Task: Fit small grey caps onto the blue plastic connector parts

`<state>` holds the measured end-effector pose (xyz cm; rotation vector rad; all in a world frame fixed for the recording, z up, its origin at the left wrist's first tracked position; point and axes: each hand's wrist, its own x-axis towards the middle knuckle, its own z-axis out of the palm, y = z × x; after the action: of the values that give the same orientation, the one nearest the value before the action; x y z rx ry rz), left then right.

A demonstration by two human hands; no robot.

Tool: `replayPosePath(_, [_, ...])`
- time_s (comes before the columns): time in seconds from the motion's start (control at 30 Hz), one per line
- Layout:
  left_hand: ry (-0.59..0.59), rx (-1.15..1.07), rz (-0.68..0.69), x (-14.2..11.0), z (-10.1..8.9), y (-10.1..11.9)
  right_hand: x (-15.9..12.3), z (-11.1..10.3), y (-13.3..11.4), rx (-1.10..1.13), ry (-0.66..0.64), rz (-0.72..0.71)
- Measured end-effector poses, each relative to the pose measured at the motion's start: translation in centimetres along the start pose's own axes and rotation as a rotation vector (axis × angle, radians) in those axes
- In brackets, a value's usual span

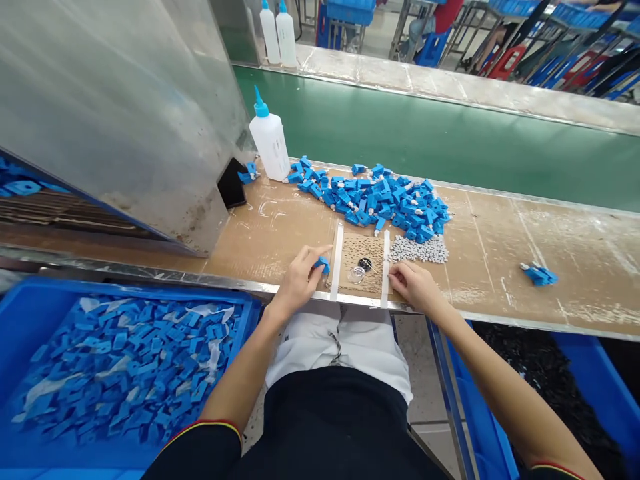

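My left hand [301, 277] pinches a small blue plastic part [323, 265] between thumb and fingers, left of a brown patterned pad [350, 257]. Two white tape strips [337, 261] border the pad. On it lie a black round piece [365, 265] and a clear ring-like piece [356, 275]. My right hand [414, 285] is at the right-hand strip with thumb and fingertips closed together; whatever is between them is too small to make out. Just beyond that hand is a heap of small grey pieces [420, 250]. Behind the pad spreads a pile of blue parts [380, 199], several with white tips.
A white bottle [271, 145] with a blue nozzle stands behind, near a black flat object [233, 185]. A few blue parts [540, 274] lie far right. Left below is a blue bin [250, 313] of blue parts. A green belt [425, 127] runs behind; a metal housing [125, 113] rises left.
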<state>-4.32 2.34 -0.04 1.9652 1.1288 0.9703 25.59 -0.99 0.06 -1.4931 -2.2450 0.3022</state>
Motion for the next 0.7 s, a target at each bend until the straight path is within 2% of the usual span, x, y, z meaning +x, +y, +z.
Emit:
replayPosePath(0.13, [0.2,-0.471,-0.168,-1.1,2.0,0.3,1.1,-1.4,-1.1,0.194,-0.085,0.146])
replayPosePath(0.2, [0.241,-0.645,-0.259,-1.5,3.0,0.4,1.7,-2.0,-2.0,0.226,-0.084,0.142])
replayPosePath(0.27, [0.251,-0.733,-0.324,-1.7,3.7,0.3,2.3,-2.4,-3.1,0.197,-0.081,0.079])
replayPosePath(0.43, [0.189,-0.802,-0.375,-1.8,3.2,0.0,3.7,-2.0,-5.5,-0.033,-0.101,-0.169])
replayPosePath(0.6, [0.067,-0.831,-0.409,-1.5,2.3,-0.1,4.5,-0.8,-6.2,-0.215,-0.123,-0.264])
replayPosePath(0.7, [0.05,-0.82,-0.403,-1.5,2.4,-0.2,4.7,-0.5,-6.2,-0.282,-0.115,-0.304])
